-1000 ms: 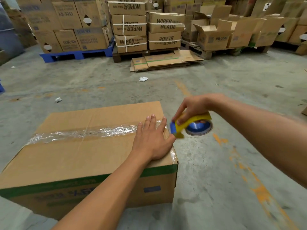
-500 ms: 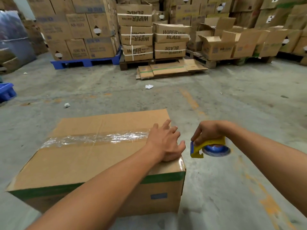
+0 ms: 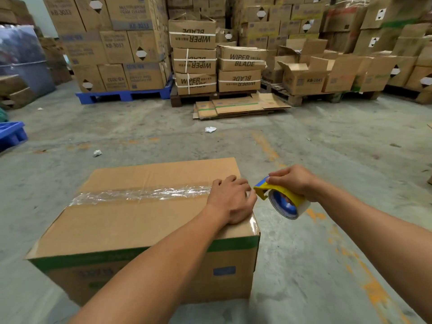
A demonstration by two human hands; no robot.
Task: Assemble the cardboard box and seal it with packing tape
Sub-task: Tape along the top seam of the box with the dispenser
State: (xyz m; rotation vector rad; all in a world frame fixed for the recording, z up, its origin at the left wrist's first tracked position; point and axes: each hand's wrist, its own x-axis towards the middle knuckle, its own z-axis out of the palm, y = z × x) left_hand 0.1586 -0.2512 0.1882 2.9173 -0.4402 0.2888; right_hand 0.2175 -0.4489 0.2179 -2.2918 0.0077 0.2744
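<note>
A closed brown cardboard box (image 3: 131,220) with a green stripe stands on the concrete floor in front of me. A strip of clear packing tape (image 3: 140,195) runs along its top seam, wrinkled in places. My left hand (image 3: 230,199) presses down on the right end of the tape, at the box's right edge, fingers bent over the corner. My right hand (image 3: 292,182) grips a yellow and blue tape dispenser (image 3: 284,201) just off the box's right side, its cutter end close to my left fingers.
Stacks of cardboard boxes on a blue pallet (image 3: 124,95) and wooden pallets line the back. Flattened cartons (image 3: 238,107) lie on the floor before them. Crumpled paper scraps (image 3: 210,129) dot the concrete. Another blue pallet (image 3: 11,134) pokes in at the left.
My right hand brought the dispenser back up beside the box's right edge. My left hand slid to the tape's right end and its fingers curled over the edge.
</note>
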